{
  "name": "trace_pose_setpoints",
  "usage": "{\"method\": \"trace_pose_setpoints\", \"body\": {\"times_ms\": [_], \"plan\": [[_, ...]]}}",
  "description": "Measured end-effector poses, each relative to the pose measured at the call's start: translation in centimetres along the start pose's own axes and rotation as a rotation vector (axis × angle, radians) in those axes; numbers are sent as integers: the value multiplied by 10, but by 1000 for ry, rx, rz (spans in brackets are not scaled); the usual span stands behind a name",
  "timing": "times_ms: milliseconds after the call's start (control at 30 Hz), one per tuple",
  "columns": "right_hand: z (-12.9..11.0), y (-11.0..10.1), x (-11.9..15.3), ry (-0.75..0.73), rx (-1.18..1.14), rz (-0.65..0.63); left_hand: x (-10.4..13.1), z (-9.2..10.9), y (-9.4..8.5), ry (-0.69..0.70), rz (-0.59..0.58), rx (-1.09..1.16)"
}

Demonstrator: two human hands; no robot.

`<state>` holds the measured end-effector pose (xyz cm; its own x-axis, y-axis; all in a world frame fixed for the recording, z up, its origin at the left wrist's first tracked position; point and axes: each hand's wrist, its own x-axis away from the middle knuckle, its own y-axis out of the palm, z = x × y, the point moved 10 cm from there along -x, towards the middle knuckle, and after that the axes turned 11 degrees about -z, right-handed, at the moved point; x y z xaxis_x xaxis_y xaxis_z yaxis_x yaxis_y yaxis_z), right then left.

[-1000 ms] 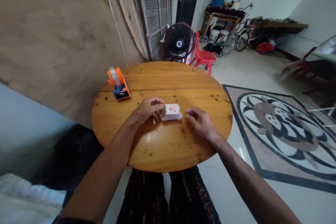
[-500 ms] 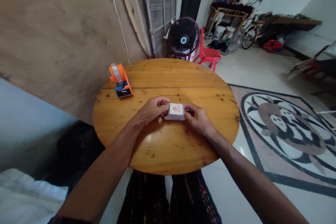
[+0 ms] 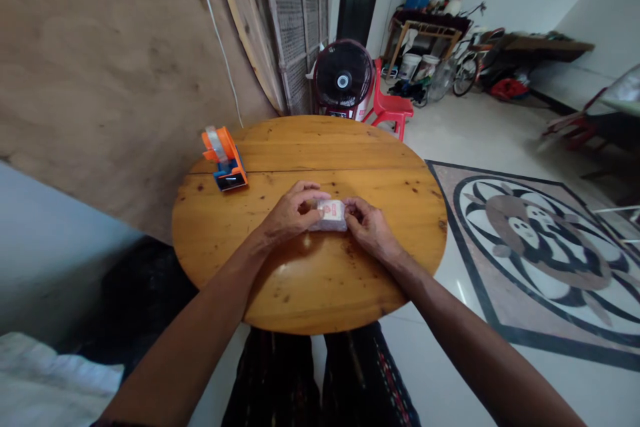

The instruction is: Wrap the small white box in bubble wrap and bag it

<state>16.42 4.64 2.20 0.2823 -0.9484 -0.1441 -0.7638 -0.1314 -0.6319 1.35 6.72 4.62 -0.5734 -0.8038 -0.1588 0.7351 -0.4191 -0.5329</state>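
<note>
A small whitish box (image 3: pixel 331 211) with red print, in what looks like clear wrapping, lies on the round wooden table (image 3: pixel 300 280). At its left end my left hand (image 3: pixel 293 212) grips it, thumb on the top near the edge and fingers along the far side. My right hand (image 3: pixel 369 223) pinches the box's right end between thumb and fingers. Toward the table's back left stands an orange and blue tape dispenser (image 3: pixel 225 157) holding a roll of clear tape; neither hand touches it.
Behind the table stand a dark fan (image 3: pixel 343 80) and a red plastic chair (image 3: pixel 393 105). A wooden board (image 3: pixel 125 47) rises along the left edge. A cluttered wooden stand (image 3: pixel 425 28) and a bicycle (image 3: pixel 466 73) are farther back.
My left hand's fingers have stretched farther over the box's left end, and the thumb has moved onto its top. The whole view has shifted slightly.
</note>
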Motion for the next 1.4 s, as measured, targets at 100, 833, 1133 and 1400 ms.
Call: {"method": "trace_pose_setpoints", "body": {"times_ms": [100, 833, 1133, 1400], "plan": [[0, 0, 1, 14, 20, -3, 0, -3, 1, 16, -1, -26], [5, -11, 2, -3, -47, 120, 9, -20, -17, -221, 43, -11], [-14, 1, -1, -139, -26, -10, 5, -25, 4, -269, -73, 145], [7, -16, 1, -23, -74, 181, 7, -31, -5, -260, 8, 282]]}}
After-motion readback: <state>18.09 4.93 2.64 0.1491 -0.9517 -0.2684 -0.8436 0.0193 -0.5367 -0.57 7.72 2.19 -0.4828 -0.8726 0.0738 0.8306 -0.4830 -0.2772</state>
